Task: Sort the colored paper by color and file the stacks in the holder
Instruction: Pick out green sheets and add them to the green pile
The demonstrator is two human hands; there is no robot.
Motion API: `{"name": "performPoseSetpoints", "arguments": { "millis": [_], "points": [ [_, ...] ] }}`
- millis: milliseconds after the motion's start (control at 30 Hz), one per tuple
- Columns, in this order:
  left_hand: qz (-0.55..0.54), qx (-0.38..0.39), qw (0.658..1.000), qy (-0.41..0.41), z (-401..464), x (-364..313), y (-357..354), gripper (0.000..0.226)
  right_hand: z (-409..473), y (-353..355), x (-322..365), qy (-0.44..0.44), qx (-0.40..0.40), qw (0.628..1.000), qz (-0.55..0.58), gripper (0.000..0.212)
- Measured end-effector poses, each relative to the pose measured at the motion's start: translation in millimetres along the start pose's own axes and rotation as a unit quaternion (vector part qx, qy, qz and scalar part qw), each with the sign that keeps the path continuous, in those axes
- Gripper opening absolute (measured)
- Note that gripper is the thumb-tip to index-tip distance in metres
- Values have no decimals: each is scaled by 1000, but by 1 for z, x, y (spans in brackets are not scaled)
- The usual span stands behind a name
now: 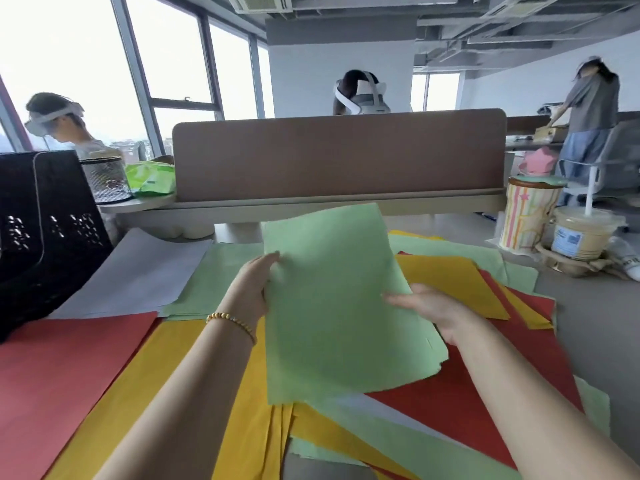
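Observation:
A stack of green sheets [332,299] is lifted above the desk, tilted towards me. My left hand [251,285] grips its left edge and my right hand [429,308] holds its right edge, thumb on top. Beneath lies a mixed pile of yellow sheets [450,282], red sheets [460,407] and more green ones. Sorted stacks lie to the left: white paper [138,275], green paper [221,275], red paper [59,368] and yellow paper [138,382]. The black mesh file holder [45,230] stands at the far left.
A brown desk divider [339,154] closes the back. A mesh pen cup [105,178] and a green packet [150,178] stand behind the holder. A striped canister [530,213] and an iced drink cup [581,237] sit at right. Other people work at neighbouring desks.

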State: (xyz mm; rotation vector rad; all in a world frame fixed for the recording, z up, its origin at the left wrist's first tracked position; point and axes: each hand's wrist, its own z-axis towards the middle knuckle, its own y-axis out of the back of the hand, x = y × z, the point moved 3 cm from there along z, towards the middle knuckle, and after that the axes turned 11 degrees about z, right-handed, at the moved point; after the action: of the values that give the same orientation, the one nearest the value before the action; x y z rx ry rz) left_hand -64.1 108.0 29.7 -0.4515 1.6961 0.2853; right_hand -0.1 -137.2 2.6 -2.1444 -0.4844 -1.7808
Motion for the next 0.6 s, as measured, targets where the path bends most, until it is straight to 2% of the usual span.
{"name": "performPoseSetpoints", "arguments": {
  "millis": [67,100,233,300,333,433,500,600],
  "points": [
    [-19,-1,999,26,5,9,10,25,11,-20,3,3,-35,997,-72,27],
    [-9,8,999,41,7,13,17,26,17,-28,4,5,-50,996,-72,25],
    [62,43,996,37,15,12,56,36,42,-58,18,19,-80,997,-16,9],
    [128,22,991,14,22,6,76,37,60,-73,27,33,-90,995,5,10],
    [166,10,986,3,27,2,84,46,71,-83,31,41,-93,995,17,16],
    [313,-35,948,-45,46,-12,107,75,101,-112,36,47,-112,992,32,31],
    [377,-71,921,-64,56,-18,117,72,118,-131,35,46,-117,992,27,36],
    [441,-157,881,-68,67,-15,134,55,137,-151,26,50,-109,993,19,44]
  ]
}}
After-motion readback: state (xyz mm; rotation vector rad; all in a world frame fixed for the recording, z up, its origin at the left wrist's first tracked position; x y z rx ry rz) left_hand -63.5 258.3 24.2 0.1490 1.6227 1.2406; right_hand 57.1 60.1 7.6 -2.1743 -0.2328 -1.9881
